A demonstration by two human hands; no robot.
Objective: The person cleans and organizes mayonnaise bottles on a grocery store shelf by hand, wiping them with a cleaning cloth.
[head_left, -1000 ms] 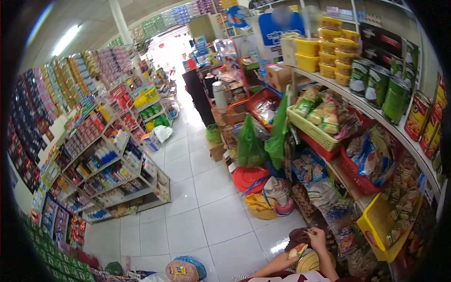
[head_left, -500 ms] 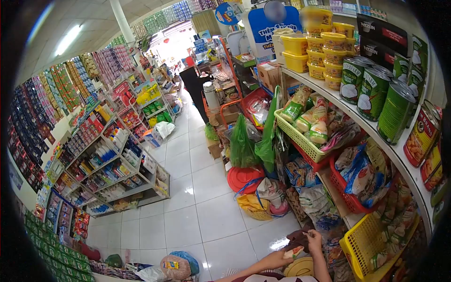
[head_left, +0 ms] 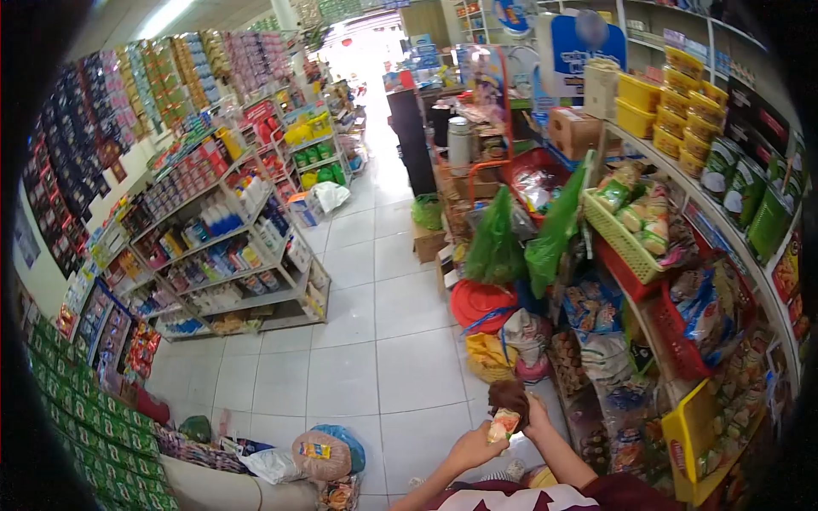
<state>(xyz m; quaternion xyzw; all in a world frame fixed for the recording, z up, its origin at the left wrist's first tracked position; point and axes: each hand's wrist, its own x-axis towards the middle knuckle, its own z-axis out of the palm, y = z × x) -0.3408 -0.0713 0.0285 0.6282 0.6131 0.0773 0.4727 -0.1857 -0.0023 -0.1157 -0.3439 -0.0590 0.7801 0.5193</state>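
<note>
Between the two hands, low in the view, sits a small packet (head_left: 503,424), orange and white with some green. The left hand (head_left: 473,446) has its fingers curled shut round the packet's near side. The right hand (head_left: 538,416) meets it from the other side, fingers closed on the lower edge of a dark brown bundle (head_left: 509,394) that stands just above the packet, touching it.

The packet looks light, with a thin, soft wrapper that would crumple and could slip, so the sealed ends seem the safest place to pinch. The bundle looks limp, like cloth, and best gathered in the whole hand; what it is I cannot tell.

Beyond the fingertips lies the tiled floor (head_left: 400,375). Further out is a yellow basket (head_left: 487,358), and to the right of the fingers are shelves (head_left: 673,281) of bagged goods.
</note>
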